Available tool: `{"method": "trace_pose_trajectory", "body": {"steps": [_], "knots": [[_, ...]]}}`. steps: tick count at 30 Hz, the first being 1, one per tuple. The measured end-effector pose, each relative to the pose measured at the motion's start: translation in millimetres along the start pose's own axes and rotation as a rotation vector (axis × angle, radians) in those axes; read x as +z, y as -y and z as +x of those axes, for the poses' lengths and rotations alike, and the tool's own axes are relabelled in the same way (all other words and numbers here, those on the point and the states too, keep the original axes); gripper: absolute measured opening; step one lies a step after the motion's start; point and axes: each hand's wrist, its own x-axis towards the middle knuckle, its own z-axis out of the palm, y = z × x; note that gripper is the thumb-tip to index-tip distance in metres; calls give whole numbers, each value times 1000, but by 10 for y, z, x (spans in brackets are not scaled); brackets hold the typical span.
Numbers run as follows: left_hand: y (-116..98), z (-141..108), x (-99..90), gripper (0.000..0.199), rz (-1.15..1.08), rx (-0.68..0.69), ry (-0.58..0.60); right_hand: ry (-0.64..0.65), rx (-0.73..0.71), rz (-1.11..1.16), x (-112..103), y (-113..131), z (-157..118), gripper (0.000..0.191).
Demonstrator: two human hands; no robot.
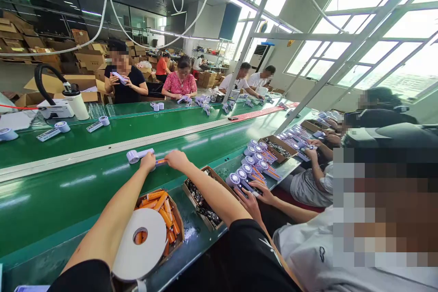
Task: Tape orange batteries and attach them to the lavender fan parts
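Observation:
Over the green conveyor belt, my left hand (148,163) is closed around a lavender handheld fan piece (159,162) that shows an orange strip, probably a battery. My right hand (177,160) pinches the far right end of that same piece. Much of it is covered by my fingers. Just beyond my left hand lies another lavender handheld fan (132,157), its round head to the left. Below my forearms, a cardboard box (181,226) holds orange battery cells (166,210), with a large white tape roll (137,246) resting on top.
A box of small dark parts (195,191) sits under my right forearm. Rows of lavender fans (251,159) lie before a co-worker's hands (255,198) on the right. A metal post (244,50) rises from the line. Co-workers sit across the belt, near a white bottle (77,104).

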Motion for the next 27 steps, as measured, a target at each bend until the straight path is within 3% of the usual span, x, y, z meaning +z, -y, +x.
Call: {"method": "trace_pose_trajectory", "body": {"steps": [3,5,7,9,10,12,15,17,19,23,27], "knots": [[-124,-250,-101,42,10,76,-9,-110,46,88,-198,-105,-499,30],[-5,-592,-149,49,0,179,10,-191,33,163,-162,-110,-989,35],[272,-1125,-181,58,-22,306,77,-279,12,270,11,-70,-1552,42],[595,-1808,-202,68,-5,505,186,-480,-55,605,260,6,-2092,36],[737,-2161,-209,75,62,690,258,-488,-102,744,386,63,-2317,35],[950,-2774,-226,77,203,762,242,-453,-166,926,594,225,-2622,37],[1145,-3269,-275,90,326,640,240,-393,-196,1029,708,522,-2713,36],[1247,-3365,-298,105,338,586,250,-391,-171,1057,671,658,-2639,37],[1355,-3401,-267,109,330,546,187,-399,-137,1081,613,714,-2569,39],[1525,-3551,-34,89,235,510,-67,-330,-89,1133,615,771,-2568,45],[1468,-3758,167,72,115,483,-416,25,-25,1177,759,1037,-2628,43]]}}
